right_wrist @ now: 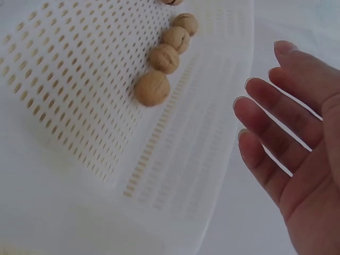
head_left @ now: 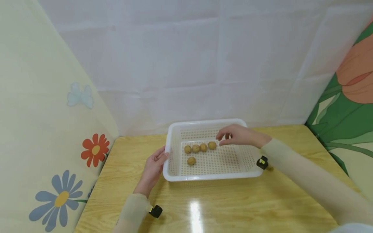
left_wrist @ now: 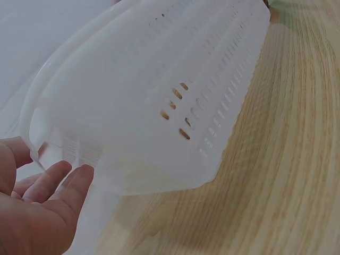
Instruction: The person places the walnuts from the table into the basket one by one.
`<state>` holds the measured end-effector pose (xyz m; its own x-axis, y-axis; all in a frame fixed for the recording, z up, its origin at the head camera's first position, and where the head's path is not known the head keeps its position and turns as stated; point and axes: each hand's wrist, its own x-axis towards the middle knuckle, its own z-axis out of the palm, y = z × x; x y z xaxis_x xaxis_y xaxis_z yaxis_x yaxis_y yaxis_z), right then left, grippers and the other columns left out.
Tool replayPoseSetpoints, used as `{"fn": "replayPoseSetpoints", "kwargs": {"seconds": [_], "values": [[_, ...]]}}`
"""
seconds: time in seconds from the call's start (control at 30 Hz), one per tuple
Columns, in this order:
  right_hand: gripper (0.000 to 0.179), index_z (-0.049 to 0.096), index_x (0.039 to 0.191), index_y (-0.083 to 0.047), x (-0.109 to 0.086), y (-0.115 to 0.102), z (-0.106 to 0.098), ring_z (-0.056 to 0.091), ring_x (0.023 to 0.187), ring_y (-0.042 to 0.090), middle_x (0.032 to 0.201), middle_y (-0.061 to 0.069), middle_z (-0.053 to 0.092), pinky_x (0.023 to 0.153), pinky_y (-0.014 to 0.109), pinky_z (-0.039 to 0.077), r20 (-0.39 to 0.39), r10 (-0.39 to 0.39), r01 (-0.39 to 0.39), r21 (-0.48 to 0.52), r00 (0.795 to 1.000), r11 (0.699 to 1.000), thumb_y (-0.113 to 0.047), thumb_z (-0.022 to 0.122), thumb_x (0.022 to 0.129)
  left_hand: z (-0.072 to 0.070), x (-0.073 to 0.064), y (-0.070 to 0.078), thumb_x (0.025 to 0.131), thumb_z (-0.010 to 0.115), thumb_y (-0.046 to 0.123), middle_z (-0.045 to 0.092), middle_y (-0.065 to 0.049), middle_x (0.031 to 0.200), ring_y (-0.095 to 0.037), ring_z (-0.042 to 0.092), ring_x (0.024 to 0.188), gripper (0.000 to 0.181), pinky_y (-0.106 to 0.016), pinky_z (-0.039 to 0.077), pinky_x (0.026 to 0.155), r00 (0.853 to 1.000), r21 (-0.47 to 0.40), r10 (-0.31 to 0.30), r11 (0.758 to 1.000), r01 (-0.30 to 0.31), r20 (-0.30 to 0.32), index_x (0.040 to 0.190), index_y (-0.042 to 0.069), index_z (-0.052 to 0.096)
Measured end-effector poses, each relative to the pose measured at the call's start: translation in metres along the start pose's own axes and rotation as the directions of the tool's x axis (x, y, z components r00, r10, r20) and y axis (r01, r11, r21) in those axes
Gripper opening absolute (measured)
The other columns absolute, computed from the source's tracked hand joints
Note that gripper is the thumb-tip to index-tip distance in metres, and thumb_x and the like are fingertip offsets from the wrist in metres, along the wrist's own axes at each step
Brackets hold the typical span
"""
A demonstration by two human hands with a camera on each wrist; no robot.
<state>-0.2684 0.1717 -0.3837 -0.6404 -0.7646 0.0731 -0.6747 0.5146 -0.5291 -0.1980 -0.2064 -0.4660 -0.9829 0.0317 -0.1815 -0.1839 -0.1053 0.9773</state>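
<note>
A white plastic basket (head_left: pixel 209 176) with slotted walls stands on the table. Inside, several walnuts (head_left: pixel 196 148) form a row toward the back, and a single walnut (head_left: pixel 191 160) lies in front of them. My left hand (head_left: pixel 152 168) grips the basket's left end; in the left wrist view its thumb and fingers lie on either side of the rim (left_wrist: pixel 27 119). Over the basket's right half hovers my right hand (head_left: pixel 239 134), fingers loosely bent and spread, holding nothing. The right wrist view shows its fingers apart from the row's nearest walnut (right_wrist: pixel 152 88).
The wooden table (head_left: pixel 233 207) extends in front of the basket and to both sides. A white cloth backdrop (head_left: pixel 175 64) hangs close behind it. Printed panels with flowers flank the table, and each wrist carries a small black camera (head_left: pixel 262 162).
</note>
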Motion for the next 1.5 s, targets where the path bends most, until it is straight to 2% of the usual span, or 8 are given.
{"fn": "replayPoseSetpoints", "kwargs": {"seconds": [0.17, 0.33, 0.47, 0.73, 1.13, 1.23, 1.4, 1.5], "values": [[0.022, 0.075, 0.117, -0.011, -0.032, 0.012, -0.006, 0.066, 0.087, 0.009, 0.111, 0.001, 0.076, 0.076, 0.028, 0.057, -0.039, 0.081, -0.080, 0.021, 0.996, 0.997, -0.024, 0.074, 0.099, 0.000, 0.001, 0.002, 0.107, 0.060, 0.014, 0.052, -0.019, 0.154, -0.020, 0.060, 0.131, 0.051, -0.026, 0.056, 0.099, 1.000, 0.006, -0.001, 1.000, 0.000, 0.002, 0.155, 0.001, 0.045], [0.025, 0.075, 0.119, -0.011, -0.068, 0.022, -0.010, 0.063, 0.091, 0.012, 0.113, 0.002, 0.074, 0.077, 0.031, 0.055, -0.069, 0.217, -0.213, 0.059, 0.974, 0.975, -0.026, 0.074, 0.099, 0.000, 0.002, 0.003, 0.107, 0.059, 0.013, 0.052, -0.019, 0.154, -0.018, 0.061, 0.130, 0.051, -0.027, 0.056, 0.100, 1.000, -0.003, -0.002, 1.000, 0.002, 0.007, 0.155, 0.001, 0.044], [0.028, 0.075, 0.120, -0.008, -0.095, 0.027, -0.011, 0.062, 0.089, 0.012, 0.114, 0.002, 0.074, 0.075, 0.030, 0.054, -0.099, 0.274, -0.266, 0.082, 0.957, 0.960, -0.026, 0.073, 0.099, 0.000, 0.002, 0.004, 0.107, 0.058, 0.011, 0.051, -0.020, 0.155, -0.016, 0.062, 0.127, 0.051, -0.027, 0.056, 0.100, 1.000, -0.007, 0.007, 1.000, -0.007, 0.011, 0.155, 0.001, 0.043], [0.022, 0.076, 0.116, -0.007, -0.140, 0.043, -0.005, 0.063, 0.087, 0.005, 0.110, 0.003, 0.076, 0.072, 0.028, 0.057, -0.235, 0.240, -0.232, 0.062, 0.942, 0.971, -0.014, 0.076, 0.096, -0.001, 0.002, 0.004, 0.107, 0.059, 0.013, 0.051, -0.019, 0.154, -0.015, 0.063, 0.126, 0.052, -0.027, 0.056, 0.099, 1.000, -0.003, -0.007, 1.000, 0.007, 0.006, 0.155, 0.002, 0.044], [0.022, 0.075, 0.115, -0.003, -0.194, 0.070, 0.011, 0.060, 0.085, -0.002, 0.107, 0.007, 0.075, 0.067, 0.027, 0.055, -0.277, 0.308, -0.311, 0.035, 0.910, 0.950, -0.011, 0.076, 0.096, -0.001, 0.000, 0.003, 0.107, 0.061, 0.015, 0.051, -0.020, 0.154, -0.020, 0.061, 0.130, 0.054, -0.027, 0.057, 0.099, 1.000, 0.013, 0.007, 1.000, -0.007, 0.003, 0.156, 0.001, 0.043], [0.025, 0.075, 0.117, -0.003, -0.202, 0.078, 0.021, 0.062, 0.087, 0.005, 0.107, 0.009, 0.075, 0.068, 0.029, 0.055, -0.302, 0.335, -0.347, 0.012, 0.893, 0.938, -0.012, 0.078, 0.094, -0.001, 0.000, 0.002, 0.107, 0.061, 0.015, 0.051, -0.020, 0.154, -0.019, 0.062, 0.129, 0.054, -0.027, 0.057, 0.098, 1.000, 0.016, 0.005, 1.000, -0.005, 0.003, 0.156, 0.001, 0.043], [0.034, 0.074, 0.121, -0.002, -0.212, 0.091, 0.040, 0.066, 0.100, 0.031, 0.116, 0.017, 0.073, 0.078, 0.043, 0.058, -0.331, 0.417, -0.446, -0.014, 0.847, 0.895, -0.022, 0.080, 0.094, 0.000, 0.000, 0.002, 0.107, 0.060, 0.014, 0.051, -0.019, 0.155, -0.019, 0.062, 0.128, 0.053, -0.027, 0.057, 0.099, 1.000, 0.003, -0.006, 1.000, 0.006, 0.009, 0.156, 0.002, 0.043], [0.038, 0.074, 0.120, 0.001, -0.216, 0.096, 0.050, 0.066, 0.100, 0.035, 0.112, 0.016, 0.072, 0.081, 0.049, 0.057, -0.348, 0.453, -0.482, 0.004, 0.821, 0.876, -0.026, 0.080, 0.094, -0.001, 0.001, 0.001, 0.107, 0.059, 0.014, 0.051, -0.019, 0.155, -0.019, 0.062, 0.129, 0.053, -0.027, 0.056, 0.099, 1.000, -0.004, -0.013, 1.000, 0.013, 0.013, 0.156, 0.002, 0.042]]}}
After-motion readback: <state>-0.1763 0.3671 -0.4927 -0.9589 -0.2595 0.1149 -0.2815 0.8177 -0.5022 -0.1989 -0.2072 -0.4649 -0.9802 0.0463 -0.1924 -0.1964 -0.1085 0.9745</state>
